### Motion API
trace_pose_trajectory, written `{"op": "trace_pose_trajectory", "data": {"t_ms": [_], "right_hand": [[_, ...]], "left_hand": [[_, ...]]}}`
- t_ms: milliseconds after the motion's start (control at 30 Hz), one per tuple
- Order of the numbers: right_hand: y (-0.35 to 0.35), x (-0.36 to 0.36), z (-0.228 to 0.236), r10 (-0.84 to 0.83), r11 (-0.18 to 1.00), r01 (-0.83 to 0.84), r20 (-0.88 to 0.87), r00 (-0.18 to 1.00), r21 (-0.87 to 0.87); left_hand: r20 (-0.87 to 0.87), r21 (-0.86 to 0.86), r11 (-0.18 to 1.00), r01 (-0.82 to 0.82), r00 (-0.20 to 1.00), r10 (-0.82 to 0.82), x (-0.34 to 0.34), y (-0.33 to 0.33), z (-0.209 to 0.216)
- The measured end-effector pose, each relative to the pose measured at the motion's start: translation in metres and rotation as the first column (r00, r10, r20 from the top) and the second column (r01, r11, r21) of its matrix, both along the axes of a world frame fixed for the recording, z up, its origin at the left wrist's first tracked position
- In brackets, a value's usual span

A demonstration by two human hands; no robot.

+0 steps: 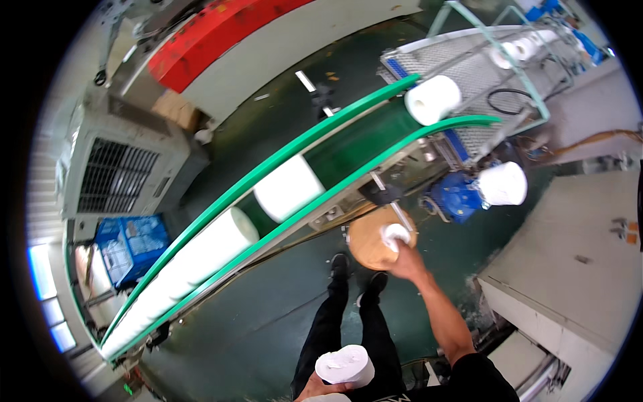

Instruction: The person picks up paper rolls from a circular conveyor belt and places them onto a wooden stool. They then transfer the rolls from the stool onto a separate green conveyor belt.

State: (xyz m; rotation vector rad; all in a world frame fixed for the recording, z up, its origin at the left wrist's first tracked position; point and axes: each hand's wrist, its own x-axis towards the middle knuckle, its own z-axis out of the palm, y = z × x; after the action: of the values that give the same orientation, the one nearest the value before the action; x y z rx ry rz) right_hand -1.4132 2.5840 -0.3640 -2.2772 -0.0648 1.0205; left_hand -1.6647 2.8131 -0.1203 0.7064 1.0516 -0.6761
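Observation:
Close to my body, my left hand (317, 387) is closed around the lower side of a white paper roll (345, 366). The end of that roll facing up looks uneven, with loose paper in its middle. My right arm reaches forward, and my right hand (408, 263) grips a white wad of paper (395, 234) over a round wooden stool top (367, 242). Whether the wad touches the wood, I cannot tell. Beyond the stool, a green-railed conveyor (355, 137) carries white rolls, among them a short one (289, 188) and a longer one (224, 238).
A roll (434, 100) lies where the conveyor meets a grey mesh belt (469, 60). Right of the stool sit a blue motor (455, 196) and a white cylinder (504, 183). Grey cabinets (569, 261) flank me on the right. Blue crates (132, 246) and an air cooler (124, 167) stand far left.

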Motion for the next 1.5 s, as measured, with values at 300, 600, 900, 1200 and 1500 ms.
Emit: {"op": "trace_pose_trajectory", "data": {"t_ms": [300, 600, 900, 1200, 1500], "right_hand": [[0.024, -0.122, 0.198, 0.495, 0.765, -0.228, -0.324, 0.806, 0.602], [-0.106, -0.106, -0.027, -0.721, 0.679, 0.702, 0.377, 0.582, 0.213], [-0.076, -0.012, -0.137, -0.577, 0.743, 0.661, 0.601, 0.553, 0.105], [-0.085, -0.022, -0.126, -0.529, 0.801, 0.595, 0.541, 0.654, 0.064], [0.036, -0.171, 0.206, -0.027, 0.610, 0.080, -0.080, 0.996, 0.789]], "left_hand": [[0.222, 0.009, 0.931, 0.365, 0.907, -0.358, -0.026, 0.004, -0.031], [0.093, -0.454, 0.870, 0.192, 0.981, -0.169, 0.014, 0.049, 0.027], [-0.020, -0.374, 0.925, 0.071, 0.996, -0.084, 0.033, 0.073, 0.055], [-0.104, -0.549, 0.836, 0.015, 0.991, -0.086, 0.017, 0.086, 0.014], [0.146, -0.620, 0.771, 0.146, 0.987, -0.069, -0.020, 0.088, -0.105]]}}
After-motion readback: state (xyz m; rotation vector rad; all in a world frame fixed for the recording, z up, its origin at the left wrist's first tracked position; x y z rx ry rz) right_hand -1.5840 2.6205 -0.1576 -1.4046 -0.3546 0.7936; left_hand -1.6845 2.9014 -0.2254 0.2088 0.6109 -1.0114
